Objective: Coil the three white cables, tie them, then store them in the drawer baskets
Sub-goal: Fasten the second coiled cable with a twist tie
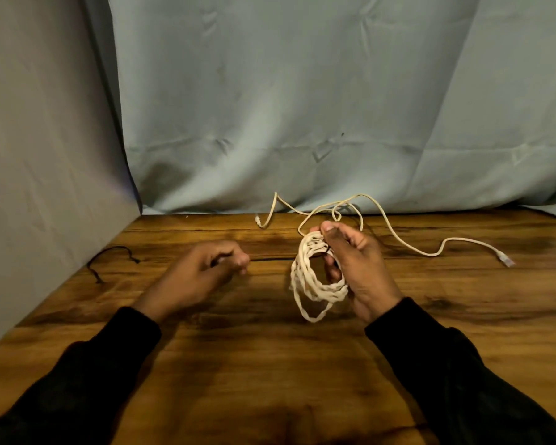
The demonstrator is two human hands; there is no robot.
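1. A coiled bundle of white cable (315, 277) is held upright above the wooden worktop (270, 364), gripped by the right hand (353, 261) with the thumb pressed on its top.
2. A thin black tie (270, 259) is pinched in the left hand (203, 268), left of the bundle, and is stretched taut toward it.
3. Behind the bundle, loose white cable (398, 239) is strewn over the worktop, its plug ends lying apart.
4. A second black tie (109, 256) lies far left of the bundle.

Both black-sleeved arms reach forward. The left hand (206, 268) is curled, pinching something thin and dark. The right hand (353, 264) is raised, thumb up, fingers gripping.
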